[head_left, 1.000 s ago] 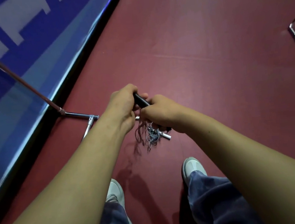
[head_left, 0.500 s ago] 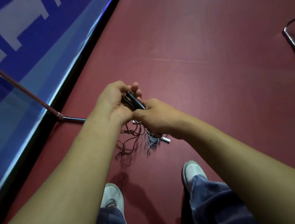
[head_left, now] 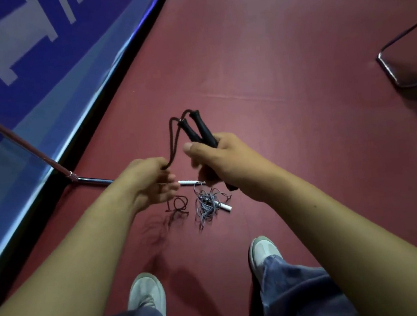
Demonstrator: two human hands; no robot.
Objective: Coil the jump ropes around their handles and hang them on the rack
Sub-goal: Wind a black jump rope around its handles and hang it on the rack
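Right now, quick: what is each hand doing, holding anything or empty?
Left hand: closed, pinching the black rope.
Right hand: closed round the two black handles.

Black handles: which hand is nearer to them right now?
Right. The right hand grips both black handles; the left hand is off to their left, pinching only the black cord.

Hands: left hand (head_left: pixel 150 182), right hand (head_left: pixel 229 163), both bare. Arms: left forearm (head_left: pixel 82 250), right forearm (head_left: pixel 326 222), uncovered to the frame edge. Legwear: trousers (head_left: pixel 301 295), loose, washed blue-grey, creased at the hems. Footwear: left shoe (head_left: pixel 147 292), right shoe (head_left: pixel 263 251), pale grey-white trainers, rounded toes.
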